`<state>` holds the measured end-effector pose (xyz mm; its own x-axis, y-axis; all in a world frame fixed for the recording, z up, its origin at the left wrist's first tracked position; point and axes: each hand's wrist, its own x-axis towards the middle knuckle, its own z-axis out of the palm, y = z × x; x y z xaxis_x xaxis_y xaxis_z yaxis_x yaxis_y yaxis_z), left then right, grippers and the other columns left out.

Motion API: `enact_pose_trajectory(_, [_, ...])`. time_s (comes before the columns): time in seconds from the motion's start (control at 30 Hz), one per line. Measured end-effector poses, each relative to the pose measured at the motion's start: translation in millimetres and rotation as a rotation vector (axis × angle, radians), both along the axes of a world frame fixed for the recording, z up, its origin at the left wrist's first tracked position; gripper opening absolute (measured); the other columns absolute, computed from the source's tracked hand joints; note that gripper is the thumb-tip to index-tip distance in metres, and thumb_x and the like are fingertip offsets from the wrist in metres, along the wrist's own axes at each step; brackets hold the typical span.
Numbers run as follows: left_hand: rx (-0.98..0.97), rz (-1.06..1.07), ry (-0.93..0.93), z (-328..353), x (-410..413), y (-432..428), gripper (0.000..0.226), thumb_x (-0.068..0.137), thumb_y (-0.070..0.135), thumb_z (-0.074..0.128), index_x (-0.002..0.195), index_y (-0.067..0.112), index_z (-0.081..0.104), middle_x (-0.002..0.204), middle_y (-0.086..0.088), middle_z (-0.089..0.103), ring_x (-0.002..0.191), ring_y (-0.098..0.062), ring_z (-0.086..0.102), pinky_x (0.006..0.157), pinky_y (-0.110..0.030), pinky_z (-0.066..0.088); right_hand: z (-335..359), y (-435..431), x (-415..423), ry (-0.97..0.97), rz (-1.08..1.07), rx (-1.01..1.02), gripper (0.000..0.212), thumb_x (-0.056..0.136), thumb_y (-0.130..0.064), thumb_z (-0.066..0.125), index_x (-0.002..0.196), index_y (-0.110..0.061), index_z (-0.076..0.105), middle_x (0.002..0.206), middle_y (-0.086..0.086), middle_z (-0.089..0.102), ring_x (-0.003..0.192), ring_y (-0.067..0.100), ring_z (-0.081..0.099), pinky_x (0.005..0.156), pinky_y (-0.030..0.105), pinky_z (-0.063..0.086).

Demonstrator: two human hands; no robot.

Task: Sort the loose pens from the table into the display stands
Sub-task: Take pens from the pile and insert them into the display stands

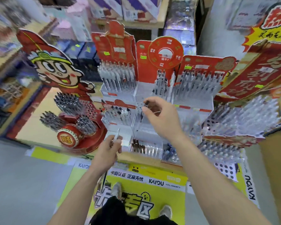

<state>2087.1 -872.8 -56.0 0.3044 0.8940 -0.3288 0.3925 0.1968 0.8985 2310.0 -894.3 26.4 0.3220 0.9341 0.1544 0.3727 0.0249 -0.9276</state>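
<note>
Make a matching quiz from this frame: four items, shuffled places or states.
1 left hand
2 right hand
3 cartoon cutout
4 round red sign

A far left side
B pinches a dark pen over the clear stand
C top centre, at the back
D grips a pale pen near the front edge

Pairs: 1-D, 2-B, 3-A, 4-C
</note>
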Motion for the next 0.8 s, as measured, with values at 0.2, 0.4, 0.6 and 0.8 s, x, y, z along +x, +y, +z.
enact_pose_trajectory(0.2, [-0.038, 0.028, -0.038, -1.2, -75.2, 55.2, 0.01, 0.107, 0.026, 0.051, 0.103, 0.019, 0.057, 0.065, 0.004, 0.057, 0.047, -0.017, 0.035, 0.039, -0.025, 0.027, 9.9, 55.6, -72.6, -0.042, -0.002, -0.005, 0.013, 0.096, -0.02, 0.069, 0.108, -0.02, 0.07, 0.088, -0.012, 0.069, 0.08, 0.004, 0.064, 0.074, 0.017, 0.049])
enact_pose_trajectory(0.4, [-0.148, 0.118, -0.095, -2.5, -144.8, 105.5, 0.011, 0.104, 0.015, 0.051, 0.095, 0.015, 0.058, 0.067, -0.008, 0.05, 0.045, -0.015, 0.036, 0.036, -0.02, 0.025, -3.8, 111.6, -148.4, -0.133, 0.015, -0.053, 0.011, 0.096, -0.023, 0.068, 0.107, -0.021, 0.07, 0.092, -0.006, 0.07, 0.085, 0.012, 0.066, 0.078, 0.032, 0.055])
enact_pose_trajectory(0.6, [-0.217, 0.164, -0.12, -12.8, -211.9, 139.7, 0.014, 0.095, 0.009, 0.05, 0.103, 0.015, 0.06, 0.074, -0.009, 0.055, 0.042, -0.014, 0.032, 0.044, -0.021, 0.019, -27.6, 152.4, -214.4, -0.186, -0.024, -0.05, 0.017, 0.093, -0.015, 0.069, 0.108, -0.019, 0.074, 0.095, -0.012, 0.072, 0.086, 0.001, 0.066, 0.079, 0.017, 0.051])
enact_pose_trajectory(0.8, [-0.205, 0.13, -0.13, -33.2, -239.3, 158.1, 0.012, 0.106, 0.009, 0.045, 0.106, 0.018, 0.053, 0.075, -0.009, 0.057, 0.042, -0.013, 0.033, 0.04, -0.022, 0.023, -42.8, 185.2, -231.3, -0.326, -0.099, -0.115, 0.023, 0.096, -0.018, 0.066, 0.118, -0.019, 0.071, 0.106, -0.009, 0.071, 0.093, 0.004, 0.063, 0.087, 0.022, 0.052])
